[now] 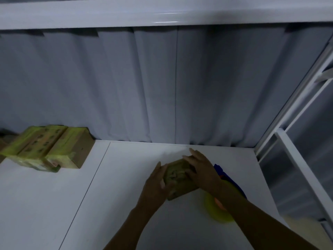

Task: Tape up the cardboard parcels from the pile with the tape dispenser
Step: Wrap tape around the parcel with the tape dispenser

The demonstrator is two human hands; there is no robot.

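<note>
White table (117,204) across the lower frame, grey curtain (162,83) behind — left hand (156,184) and right hand (202,169) press flat-fingered against one parcel (177,181); parcel pile (48,148) sits mid-left.

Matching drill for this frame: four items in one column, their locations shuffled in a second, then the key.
Items
1. small parcel
2. parcel pile
3. tape dispenser
4. curtain

Places
A. far left of the table
B. hanging behind the table
C. between the left hand and the right hand
D. right side of the table, partly hidden

Pairs: 1-C, 2-A, 3-D, 4-B
</note>
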